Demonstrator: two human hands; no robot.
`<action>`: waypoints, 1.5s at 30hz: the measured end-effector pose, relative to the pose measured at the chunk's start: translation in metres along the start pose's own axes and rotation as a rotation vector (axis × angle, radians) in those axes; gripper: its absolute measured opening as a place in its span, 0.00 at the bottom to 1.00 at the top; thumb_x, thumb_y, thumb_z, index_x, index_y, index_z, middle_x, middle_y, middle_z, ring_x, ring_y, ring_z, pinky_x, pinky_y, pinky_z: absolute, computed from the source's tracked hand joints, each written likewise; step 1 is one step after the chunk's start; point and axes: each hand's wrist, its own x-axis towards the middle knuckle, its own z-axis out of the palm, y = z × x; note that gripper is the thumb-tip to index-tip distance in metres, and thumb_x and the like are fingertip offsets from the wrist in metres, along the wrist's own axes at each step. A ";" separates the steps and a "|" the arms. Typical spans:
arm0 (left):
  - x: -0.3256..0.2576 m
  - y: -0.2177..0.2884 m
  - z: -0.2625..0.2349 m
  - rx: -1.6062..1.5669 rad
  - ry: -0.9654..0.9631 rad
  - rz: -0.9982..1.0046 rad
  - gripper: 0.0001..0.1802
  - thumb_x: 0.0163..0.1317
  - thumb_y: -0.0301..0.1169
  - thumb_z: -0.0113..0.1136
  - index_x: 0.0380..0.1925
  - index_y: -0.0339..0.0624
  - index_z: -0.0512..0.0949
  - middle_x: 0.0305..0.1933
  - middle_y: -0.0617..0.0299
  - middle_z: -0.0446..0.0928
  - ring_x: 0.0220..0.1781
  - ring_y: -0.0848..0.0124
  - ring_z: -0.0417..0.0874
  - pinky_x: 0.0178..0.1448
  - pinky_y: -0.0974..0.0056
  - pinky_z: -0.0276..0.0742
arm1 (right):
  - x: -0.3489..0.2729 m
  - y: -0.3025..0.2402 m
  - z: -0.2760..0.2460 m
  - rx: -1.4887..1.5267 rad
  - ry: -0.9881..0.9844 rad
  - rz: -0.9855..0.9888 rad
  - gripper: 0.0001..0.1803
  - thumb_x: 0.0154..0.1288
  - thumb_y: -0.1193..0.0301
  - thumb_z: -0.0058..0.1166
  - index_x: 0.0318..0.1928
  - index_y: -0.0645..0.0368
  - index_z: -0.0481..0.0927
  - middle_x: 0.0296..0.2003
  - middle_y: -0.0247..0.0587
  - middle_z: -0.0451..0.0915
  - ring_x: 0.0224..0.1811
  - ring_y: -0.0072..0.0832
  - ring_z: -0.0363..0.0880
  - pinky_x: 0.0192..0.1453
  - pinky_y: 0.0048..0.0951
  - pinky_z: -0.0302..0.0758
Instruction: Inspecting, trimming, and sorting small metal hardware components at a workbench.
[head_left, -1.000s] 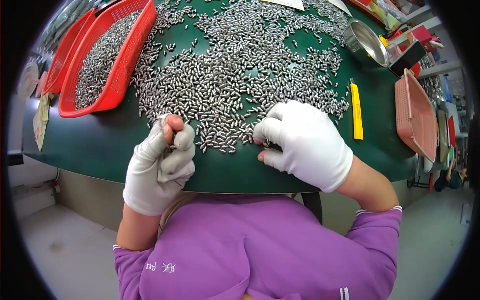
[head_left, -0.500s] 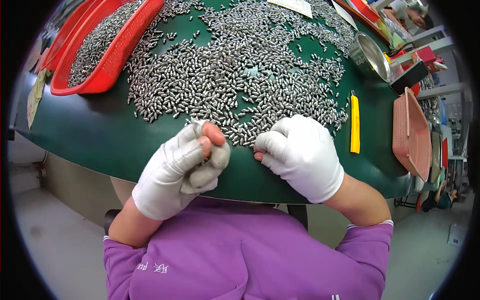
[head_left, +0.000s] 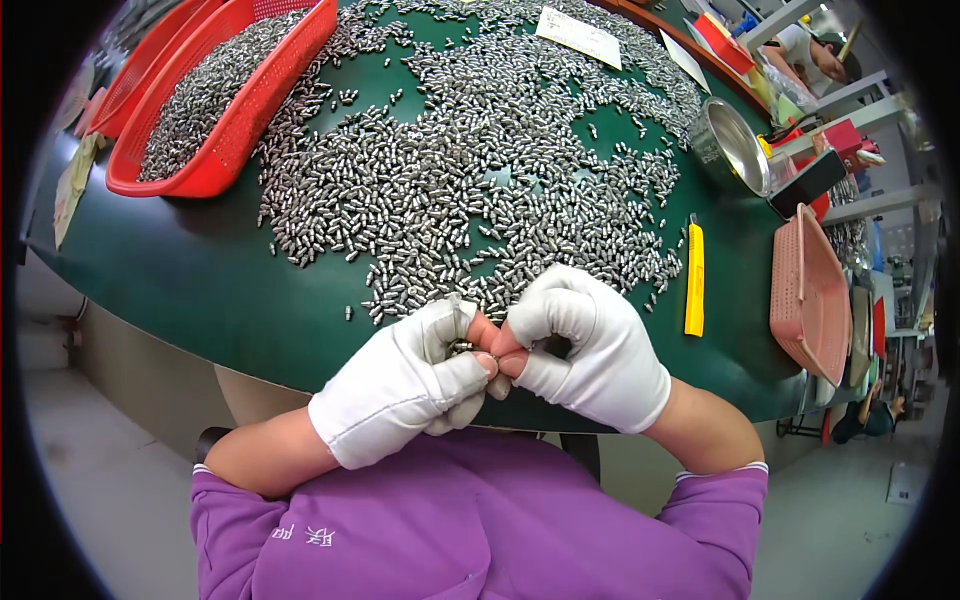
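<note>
1. Leftmost, a red plastic basket (head_left: 215,95) sits at the far left edge of the green worktop (head_left: 200,290), heaped with small grey metal pieces.
2. Next to it, a broad spread of the same small metal parts (head_left: 480,170) covers the middle of the worktop, thinning out toward the near edge.
3. At the near edge, the left hand (head_left: 405,385), in a white glove with bare fingertips, is curled closed, its thumb and forefinger pinching a small metal part (head_left: 462,347) that is mostly hidden.
4. Touching it, the right hand (head_left: 585,345), gloved the same way, is closed too, its bare fingertips pressed against those of the left hand over that part; whether it grips the part as well, I cannot tell.
5. Just right of the hands, a yellow utility knife (head_left: 694,280) lies on the worktop, pointing away from the near edge.
6. Farther right, a steel bowl (head_left: 732,148) stands near the far right edge, and a pink basket (head_left: 805,295) rests at the right edge.
</note>
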 end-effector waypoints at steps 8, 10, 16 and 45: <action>-0.001 0.002 0.000 0.044 0.037 0.009 0.07 0.72 0.36 0.53 0.42 0.46 0.72 0.32 0.64 0.75 0.20 0.83 0.65 0.21 0.77 0.55 | 0.010 0.002 -0.012 -0.318 0.144 -0.189 0.11 0.46 0.79 0.67 0.31 0.55 0.81 0.25 0.36 0.78 0.27 0.34 0.77 0.31 0.31 0.74; -0.002 0.000 0.000 0.032 0.038 0.009 0.08 0.72 0.37 0.53 0.42 0.46 0.72 0.32 0.64 0.75 0.20 0.83 0.65 0.21 0.77 0.55 | 0.012 0.001 -0.012 -0.347 0.094 -0.359 0.10 0.46 0.79 0.67 0.30 0.56 0.80 0.22 0.36 0.77 0.23 0.35 0.76 0.27 0.31 0.73; -0.002 -0.003 -0.002 0.006 0.038 0.025 0.08 0.72 0.38 0.53 0.40 0.48 0.72 0.31 0.67 0.74 0.20 0.83 0.65 0.22 0.78 0.55 | 0.013 0.004 -0.008 -0.313 -0.055 -0.412 0.07 0.45 0.75 0.65 0.28 0.56 0.80 0.19 0.37 0.76 0.17 0.36 0.75 0.19 0.34 0.70; -0.003 -0.011 -0.009 -0.201 0.019 0.209 0.12 0.68 0.38 0.57 0.44 0.47 0.69 0.33 0.64 0.69 0.20 0.82 0.56 0.24 0.75 0.53 | 0.008 0.010 0.004 -0.845 -0.024 -0.275 0.07 0.47 0.67 0.62 0.28 0.48 0.78 0.22 0.31 0.70 0.26 0.33 0.75 0.27 0.35 0.72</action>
